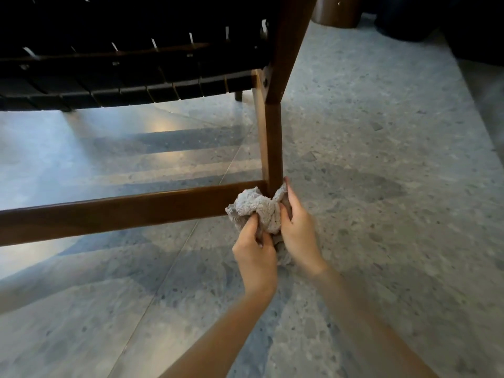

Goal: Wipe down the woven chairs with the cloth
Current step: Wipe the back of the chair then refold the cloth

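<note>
One chair (131,75) filling the upper left of the frame, one grey cloth (261,211) bunched at centre around the foot of its leg (273,143), where the low rail (109,211) meets it. Two hands at work: left hand (255,255) pinching the cloth's lower fold, right hand (298,230) clenched on its right side against the leg. Open speckled floor (395,186) right of the leg and along the bottom of the frame; tighter under the seat, upper left.

Both bare forearms extended forward and converged toward the centre. The left hand (255,252) was closed, thumb and fingers pinching a grey cloth (261,211) from the left side. The right hand (298,230) was also closed on the cloth, thumb on its near face, fingers extended upward along its right side. The hands were nearly touching.
</note>
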